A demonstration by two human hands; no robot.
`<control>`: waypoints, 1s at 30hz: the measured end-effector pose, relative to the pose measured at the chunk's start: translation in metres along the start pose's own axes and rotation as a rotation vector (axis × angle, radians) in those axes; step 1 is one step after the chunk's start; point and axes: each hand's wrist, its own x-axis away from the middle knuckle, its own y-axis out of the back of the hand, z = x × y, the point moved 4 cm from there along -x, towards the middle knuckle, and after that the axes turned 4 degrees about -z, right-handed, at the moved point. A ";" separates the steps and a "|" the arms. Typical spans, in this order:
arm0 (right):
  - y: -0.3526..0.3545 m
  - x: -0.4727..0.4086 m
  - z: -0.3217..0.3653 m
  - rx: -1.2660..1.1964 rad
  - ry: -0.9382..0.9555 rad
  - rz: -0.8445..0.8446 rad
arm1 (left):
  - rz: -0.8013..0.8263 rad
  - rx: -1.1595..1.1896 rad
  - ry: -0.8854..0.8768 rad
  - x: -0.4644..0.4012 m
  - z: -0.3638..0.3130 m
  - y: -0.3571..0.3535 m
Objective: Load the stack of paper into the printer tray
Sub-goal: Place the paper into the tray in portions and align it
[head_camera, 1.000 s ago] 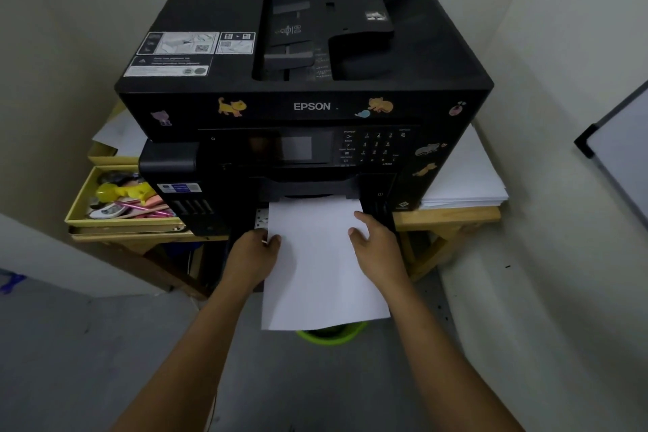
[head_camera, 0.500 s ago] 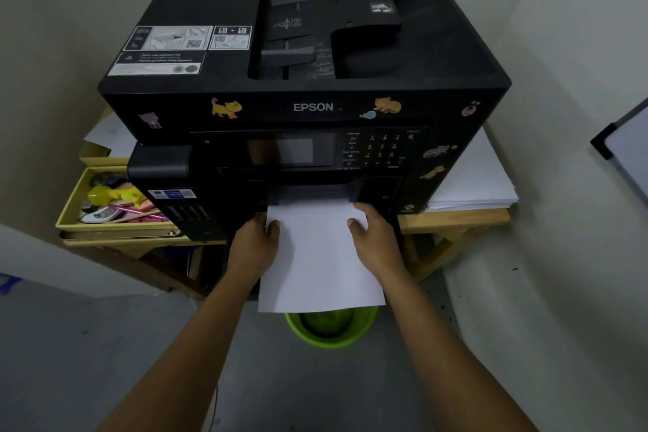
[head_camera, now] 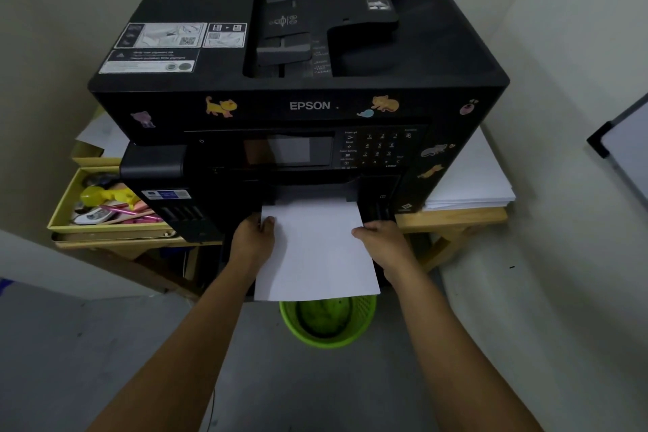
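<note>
Head view is showing the loading step in full swing: the stack of paper (head_camera: 317, 249) is sitting partway into the front slot of the black printer (head_camera: 298, 88), its near half hanging out over the green bin (head_camera: 328, 321). Left hand (head_camera: 253, 242) is pinching the left edge and right hand (head_camera: 384, 244) the right edge, thumbs on top, forearms reaching forward side by side, and I reckon what's coming is a level, even push so the sheets are seating square in the tray

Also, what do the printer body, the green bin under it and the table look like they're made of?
Printer: matte black plastic, probably; dull, moulded panels. Green bin: glossy plastic, judging by its perforated mesh wall. Table: pale unpainted wood, with visible plank edges.
</note>
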 end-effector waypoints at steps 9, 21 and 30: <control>-0.004 0.000 0.000 -0.094 0.024 -0.039 | -0.052 0.098 0.048 0.010 0.005 0.012; -0.013 -0.013 0.006 -0.036 0.092 -0.117 | -0.069 0.155 0.025 0.013 0.016 0.017; -0.016 -0.021 0.012 -0.041 0.093 -0.103 | -0.117 0.165 0.038 0.006 0.011 0.011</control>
